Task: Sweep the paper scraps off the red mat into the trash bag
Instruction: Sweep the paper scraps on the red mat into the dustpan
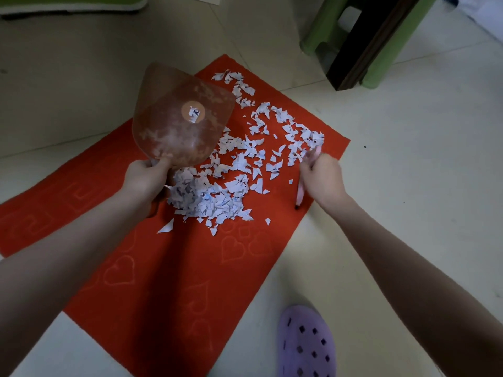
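On the tiled floor [408, 186], the red mat [168, 268] carries the paper scraps [206, 197], light, loose, best swept not pinched, heaped at centre and strewn toward 1 o'clock; the left hand [144, 178] grip holds a translucent dustpan [179, 118] by its near edge, and the right hand [324, 175] grip clasps a pink brush [300, 193].

On the mat [163, 281], the paper scraps [217, 191] were spread between the left hand [144, 178] and the right hand [324, 175]; a dustpan [179, 121] was held beyond the left, a brush [299, 194] in the right.
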Demonstrator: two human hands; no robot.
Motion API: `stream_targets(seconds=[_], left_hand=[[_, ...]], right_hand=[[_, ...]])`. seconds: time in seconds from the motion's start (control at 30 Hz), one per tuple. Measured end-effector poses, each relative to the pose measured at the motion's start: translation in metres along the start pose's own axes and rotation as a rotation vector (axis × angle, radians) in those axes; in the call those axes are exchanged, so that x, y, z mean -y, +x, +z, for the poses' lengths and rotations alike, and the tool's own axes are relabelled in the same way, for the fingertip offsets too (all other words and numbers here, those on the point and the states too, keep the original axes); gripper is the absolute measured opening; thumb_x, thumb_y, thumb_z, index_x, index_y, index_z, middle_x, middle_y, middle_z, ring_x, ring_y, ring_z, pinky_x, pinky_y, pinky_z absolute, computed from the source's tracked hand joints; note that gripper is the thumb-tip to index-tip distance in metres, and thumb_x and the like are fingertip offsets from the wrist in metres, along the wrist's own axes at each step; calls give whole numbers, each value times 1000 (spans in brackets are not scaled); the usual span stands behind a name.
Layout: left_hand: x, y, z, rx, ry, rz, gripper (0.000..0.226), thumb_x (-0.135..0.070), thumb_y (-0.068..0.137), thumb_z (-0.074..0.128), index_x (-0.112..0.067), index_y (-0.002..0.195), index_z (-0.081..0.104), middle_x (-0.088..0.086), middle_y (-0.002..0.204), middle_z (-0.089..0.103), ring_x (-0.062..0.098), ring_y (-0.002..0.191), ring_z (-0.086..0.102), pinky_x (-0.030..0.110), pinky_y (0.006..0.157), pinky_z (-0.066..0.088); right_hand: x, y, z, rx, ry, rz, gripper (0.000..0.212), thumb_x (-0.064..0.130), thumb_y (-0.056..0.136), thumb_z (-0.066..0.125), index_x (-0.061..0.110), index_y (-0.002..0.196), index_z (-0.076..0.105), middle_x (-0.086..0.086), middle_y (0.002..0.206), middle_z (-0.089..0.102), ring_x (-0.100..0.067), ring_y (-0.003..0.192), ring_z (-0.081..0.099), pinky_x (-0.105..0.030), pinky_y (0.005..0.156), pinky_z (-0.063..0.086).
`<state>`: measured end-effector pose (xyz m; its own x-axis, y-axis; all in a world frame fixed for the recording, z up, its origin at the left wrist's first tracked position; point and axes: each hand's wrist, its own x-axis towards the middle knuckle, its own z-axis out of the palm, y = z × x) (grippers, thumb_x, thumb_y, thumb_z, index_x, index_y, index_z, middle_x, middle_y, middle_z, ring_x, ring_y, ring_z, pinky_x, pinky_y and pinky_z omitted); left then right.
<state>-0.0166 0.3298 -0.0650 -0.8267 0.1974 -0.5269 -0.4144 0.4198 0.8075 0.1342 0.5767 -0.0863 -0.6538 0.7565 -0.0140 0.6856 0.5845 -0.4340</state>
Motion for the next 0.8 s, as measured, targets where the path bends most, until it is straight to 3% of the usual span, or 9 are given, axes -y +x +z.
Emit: stream_targets(seconds=[0.07, 0.13, 0.23, 0.3, 0.4, 0.5, 0.57, 0.7, 0.8], left_hand=[[-1, 1, 7, 30, 4, -17, 35, -32, 98, 51, -7, 73, 54, 8, 67, 51, 17, 42, 43, 9, 28, 26], [-1, 2, 13, 55, 8, -35, 34, -32, 97, 52, -7, 75, 55, 8, 67, 52, 16, 41, 41, 10, 30, 27], [-2, 3, 19, 79, 36, -39, 34, -32, 97, 51, -9, 72, 53, 7, 64, 53, 16, 40, 39, 14, 34, 31], [-4, 4, 23, 88, 56, -23, 34, -32, 97, 50, -9, 73, 54, 6, 63, 53, 14, 37, 40, 15, 36, 33], [-8, 4, 26, 90, 39, -13, 33, -31, 98, 50, -9, 74, 53, 6, 63, 52, 13, 37, 41, 10, 33, 30], [-9, 3, 28, 101, 17, -13, 33, -31, 98, 50, -8, 74, 53, 7, 63, 52, 16, 41, 42, 9, 31, 28], [-6, 1, 29, 118, -4, -24, 33, -31, 98, 50, -8, 75, 53, 7, 64, 51, 17, 43, 41, 10, 31, 28], [0, -3, 30, 121, 9, -43, 30, -32, 97, 51, -8, 79, 56, 5, 64, 53, 11, 33, 43, 13, 34, 31], [1, -4, 26, 118, 14, -19, 31, -32, 97, 51, -7, 79, 56, 6, 63, 53, 13, 38, 43, 14, 36, 33]], right_hand=[[7, -7, 8, 80, -25, -57, 36, 20, 101, 33, 7, 72, 51, -5, 49, 54, -5, 45, 50, -19, 57, 38], [18, -11, 14, 134, 5, -128, 33, 24, 102, 35, 10, 77, 52, -8, 59, 64, -7, 49, 54, -17, 60, 38], [34, -11, 12, 147, 194, -171, 29, 22, 100, 42, 5, 105, 65, -19, 91, 70, -10, 46, 48, -21, 48, 39], [36, -10, 3, 99, 250, -167, 32, 20, 100, 42, 1, 115, 64, -22, 84, 69, -15, 49, 51, -20, 48, 40], [30, -9, -10, 41, 154, -109, 31, 19, 99, 43, -2, 91, 65, -16, 66, 60, -24, 54, 54, -32, 53, 41], [20, -14, -14, 94, -10, -23, 32, 13, 94, 44, 3, 64, 46, -4, 55, 43, -14, 48, 40, -28, 48, 29], [20, -26, -9, 169, -54, -26, 32, 12, 94, 45, 8, 62, 43, 0, 57, 43, -11, 50, 41, -25, 49, 30], [30, -48, 16, 232, 21, -148, 26, 18, 97, 44, 2, 102, 63, -6, 75, 65, -14, 58, 57, -29, 57, 48], [43, -53, 17, 214, 245, -193, 28, 18, 100, 42, 5, 114, 63, -13, 76, 67, -21, 56, 58, -29, 52, 45]])
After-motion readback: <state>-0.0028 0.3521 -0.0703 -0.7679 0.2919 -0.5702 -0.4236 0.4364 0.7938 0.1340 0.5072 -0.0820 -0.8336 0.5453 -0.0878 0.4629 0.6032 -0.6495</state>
